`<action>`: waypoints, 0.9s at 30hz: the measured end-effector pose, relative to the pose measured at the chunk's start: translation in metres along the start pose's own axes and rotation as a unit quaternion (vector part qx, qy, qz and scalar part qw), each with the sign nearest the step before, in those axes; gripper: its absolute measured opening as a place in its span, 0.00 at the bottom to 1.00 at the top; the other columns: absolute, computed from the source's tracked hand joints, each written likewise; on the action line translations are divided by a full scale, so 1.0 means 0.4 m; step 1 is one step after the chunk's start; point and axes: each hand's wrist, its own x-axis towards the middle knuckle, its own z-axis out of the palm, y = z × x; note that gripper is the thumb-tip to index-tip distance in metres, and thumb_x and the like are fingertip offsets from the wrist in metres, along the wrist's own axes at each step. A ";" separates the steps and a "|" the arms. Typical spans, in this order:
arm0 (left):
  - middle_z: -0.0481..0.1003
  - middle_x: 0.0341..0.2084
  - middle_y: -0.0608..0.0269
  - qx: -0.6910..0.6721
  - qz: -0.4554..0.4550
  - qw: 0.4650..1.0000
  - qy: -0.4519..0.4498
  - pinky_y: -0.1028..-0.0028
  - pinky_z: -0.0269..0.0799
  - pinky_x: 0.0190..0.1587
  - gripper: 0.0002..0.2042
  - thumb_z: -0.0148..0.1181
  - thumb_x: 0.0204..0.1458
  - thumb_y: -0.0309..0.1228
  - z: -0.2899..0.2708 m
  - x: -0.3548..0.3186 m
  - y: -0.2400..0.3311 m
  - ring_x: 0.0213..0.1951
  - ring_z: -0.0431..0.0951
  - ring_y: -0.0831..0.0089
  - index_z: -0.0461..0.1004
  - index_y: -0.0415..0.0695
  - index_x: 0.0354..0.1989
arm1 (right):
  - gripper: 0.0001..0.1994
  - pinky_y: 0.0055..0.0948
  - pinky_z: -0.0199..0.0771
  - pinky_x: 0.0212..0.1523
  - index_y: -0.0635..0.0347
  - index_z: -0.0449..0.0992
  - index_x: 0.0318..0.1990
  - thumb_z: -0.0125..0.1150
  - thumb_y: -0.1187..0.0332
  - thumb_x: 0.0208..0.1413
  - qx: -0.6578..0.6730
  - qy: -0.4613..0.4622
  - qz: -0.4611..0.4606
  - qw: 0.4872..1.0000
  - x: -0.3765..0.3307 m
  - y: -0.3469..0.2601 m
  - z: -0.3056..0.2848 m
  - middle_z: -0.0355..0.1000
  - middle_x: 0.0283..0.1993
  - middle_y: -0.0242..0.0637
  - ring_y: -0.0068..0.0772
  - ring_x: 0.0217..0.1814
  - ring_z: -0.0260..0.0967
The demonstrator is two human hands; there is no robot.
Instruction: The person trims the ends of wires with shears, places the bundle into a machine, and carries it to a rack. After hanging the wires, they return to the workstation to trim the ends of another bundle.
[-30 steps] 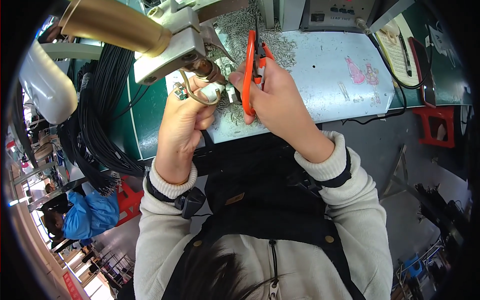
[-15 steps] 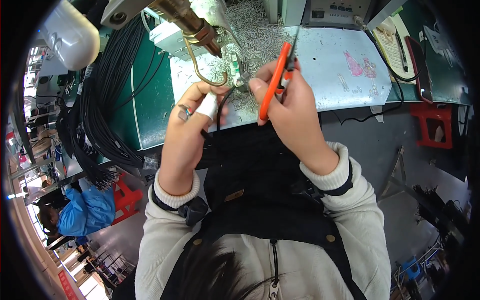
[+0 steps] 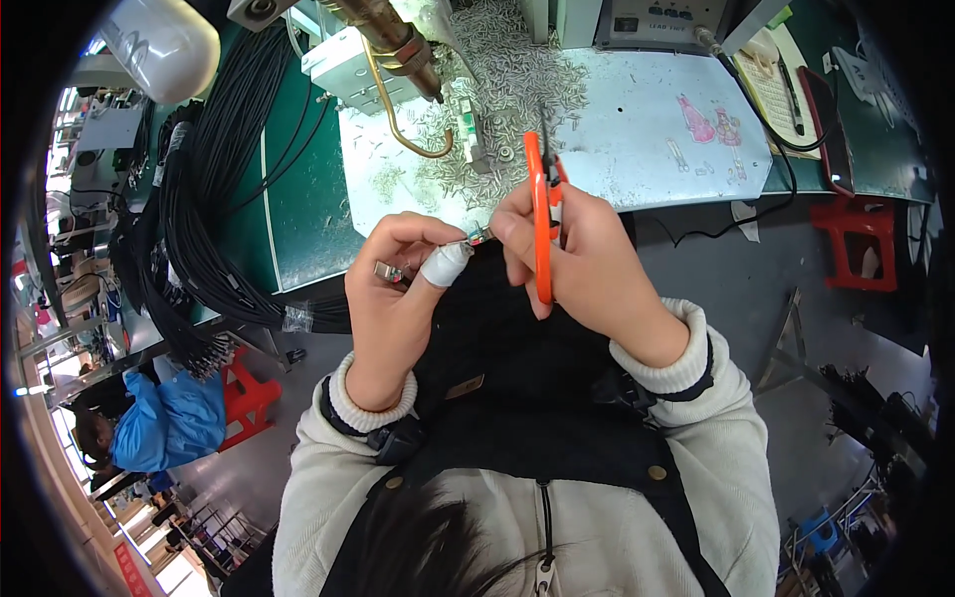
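Head view: the left hand (image 3: 398, 289) is curled, its taped thumb (image 3: 445, 264) and forefinger pinching a small metal connector (image 3: 479, 236) held up in front of the chest. A second small metal piece (image 3: 388, 272) sticks out from between the left fingers on the far side of the thumb. The right hand (image 3: 582, 264) meets it from the other side, its fingertips pressed on the connector's end, so both hands touch at that one small part. The right hand is also closed round orange-handled cutters (image 3: 540, 224), which stand nearly upright with the dark tips pointing away toward the bench (image 3: 637, 119); whether the blades are parted I cannot tell.

Both hands are held above the lap, just short of the bench edge. On the bench's pale mat lies a wide scatter of small metal parts (image 3: 517, 90), and a brass nozzle with a curved hook (image 3: 398, 60) hangs over it. Bundles of black cable (image 3: 214, 199) drape down the green surface to the left. A red stool (image 3: 856, 244) stands on the floor to the right, and a person in a blue jacket (image 3: 164, 423) sits well apart at lower left.
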 end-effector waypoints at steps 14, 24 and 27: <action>0.69 0.23 0.69 -0.139 -0.154 0.978 -0.022 0.88 0.54 0.18 0.07 0.57 0.43 0.20 -0.046 0.014 -0.007 0.19 0.62 0.90 0.68 0.38 0.31 | 0.13 0.19 0.55 0.15 0.52 0.73 0.35 0.59 0.72 0.38 -0.509 0.074 -0.445 0.734 0.013 0.061 -0.005 0.65 0.21 0.27 0.21 0.15 0.59; 0.70 0.25 0.68 -0.077 -0.205 0.974 -0.055 0.89 0.52 0.19 0.06 0.55 0.42 0.18 -0.046 0.022 0.025 0.19 0.61 0.91 0.69 0.37 0.30 | 0.13 0.18 0.56 0.16 0.54 0.72 0.34 0.60 0.74 0.34 -0.493 0.137 -0.516 0.688 0.008 0.078 0.001 0.64 0.19 0.22 0.19 0.17 0.62; 0.70 0.25 0.68 0.029 -0.085 0.995 -0.031 0.89 0.52 0.19 0.06 0.56 0.42 0.18 -0.032 0.002 -0.006 0.19 0.61 0.91 0.69 0.37 0.31 | 0.09 0.18 0.58 0.17 0.56 0.72 0.32 0.59 0.74 0.40 -0.461 0.137 -0.493 0.725 0.008 0.082 0.021 0.64 0.18 0.24 0.22 0.17 0.63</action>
